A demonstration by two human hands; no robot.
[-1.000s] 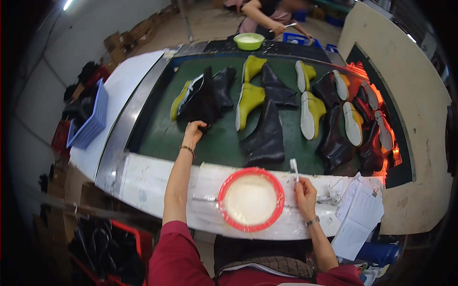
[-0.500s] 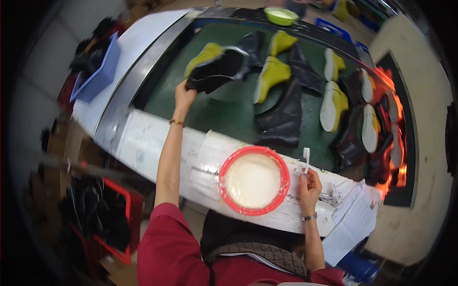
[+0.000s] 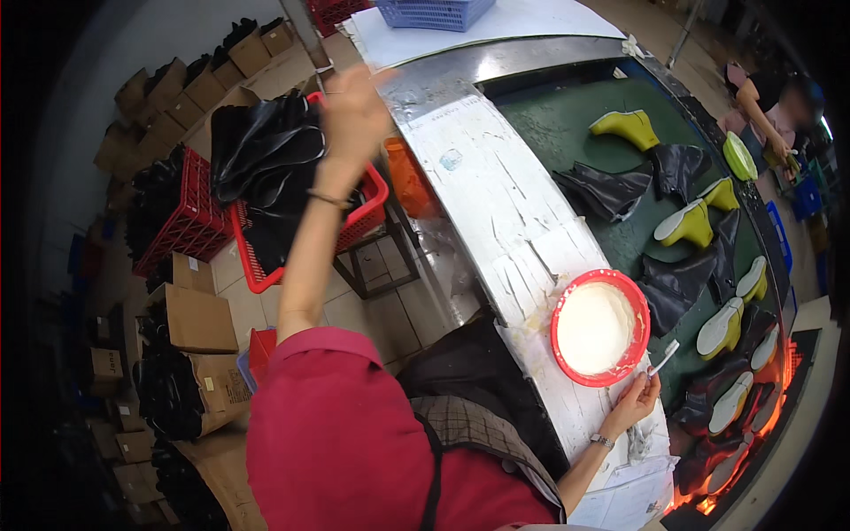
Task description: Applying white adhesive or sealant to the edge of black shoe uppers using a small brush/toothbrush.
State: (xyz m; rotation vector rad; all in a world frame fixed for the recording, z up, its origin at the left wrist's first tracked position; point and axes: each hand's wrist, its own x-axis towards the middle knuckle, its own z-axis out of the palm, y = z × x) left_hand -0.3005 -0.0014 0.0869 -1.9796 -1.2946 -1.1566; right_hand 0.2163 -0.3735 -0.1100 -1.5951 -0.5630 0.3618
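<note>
My right hand [image 3: 634,404] grips a white toothbrush [image 3: 666,356] beside a red bowl [image 3: 645,329] of creamy white paste. My left hand [image 3: 354,124] is raised over the red basket [image 3: 257,273], which holds black boot shafts [image 3: 266,150]. Motion blurs its fingers; nothing shows in that hand. Across the green belt [image 3: 553,119] lie boots with yellow-green feet [image 3: 627,129] and black shafts [image 3: 611,189]. Farther along, several pale soles [image 3: 722,326] face up.
A white board [image 3: 496,195] edges the belt. Glowing orange heat [image 3: 708,504] shows at the lower right. Cartons [image 3: 199,314] and another red crate [image 3: 175,212] stand at left. A person [image 3: 766,111] works across the belt near a green bowl [image 3: 739,157].
My left hand has let go of the black boot shaft on the belt and swung left over the red basket. The view has turned left. My right hand still holds the toothbrush.
</note>
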